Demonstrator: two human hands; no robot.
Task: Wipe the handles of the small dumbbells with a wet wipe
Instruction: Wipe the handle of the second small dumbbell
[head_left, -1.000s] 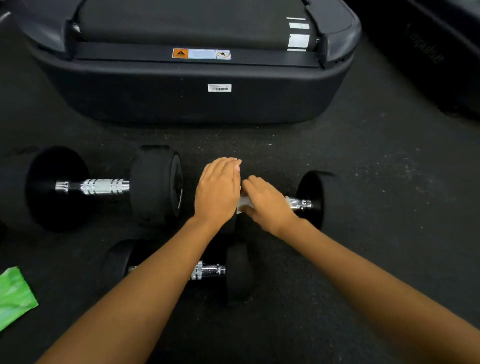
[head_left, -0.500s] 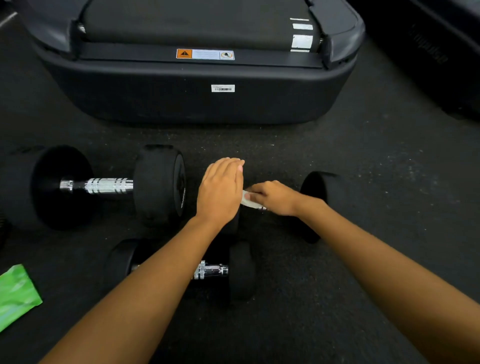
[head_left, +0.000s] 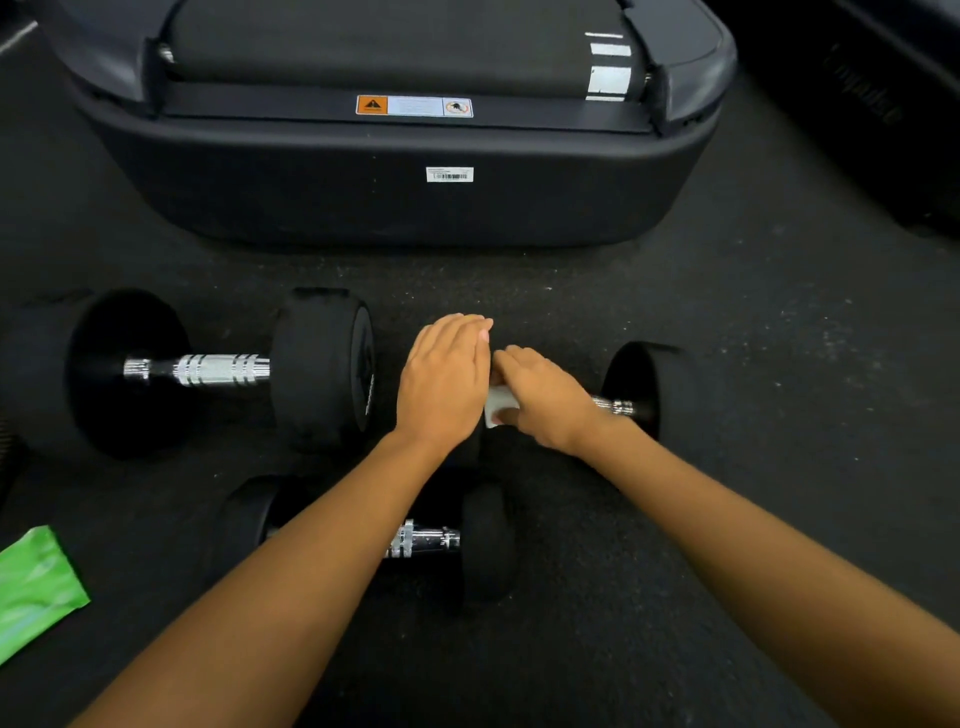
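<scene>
Wipe (head_left: 497, 406) in right hand (head_left: 546, 402) wraps dumbbell handle (head_left: 615, 406).

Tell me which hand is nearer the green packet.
Left. The left hand lies flat on the dumbbell, toward the green packet; the right hand grips the wipe farther right.

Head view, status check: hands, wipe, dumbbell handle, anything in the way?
Left hand flat on the small dumbbell, fingers straight. Right hand grips the wet wipe round the handle. Nothing blocks the handle.
</scene>
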